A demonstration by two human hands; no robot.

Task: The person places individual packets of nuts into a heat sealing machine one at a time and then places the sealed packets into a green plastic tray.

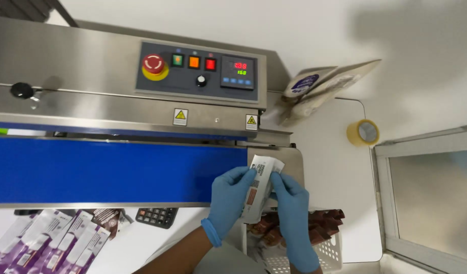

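Head view: left hand (pixel 229 200) and right hand (pixel 293 213) both pinch a pouch (pixel 260 185) over the basket (pixel 327 251), probably at the sealer (pixel 116 101) belt (pixel 106 170) end.

White printed pouch (pixel 261 182), upright, held.

Left hand (pixel 231 200): wore a thin blue disposable glove, smooth and close-fitting, slightly creased at the knuckles. Cuff was rolled into a thick blue band at the wrist. Forearm below it was bare, no sleeve seen. Right hand (pixel 293 215): same blue glove, longer cuff, unrolled, running down past the wrist to the frame edge.
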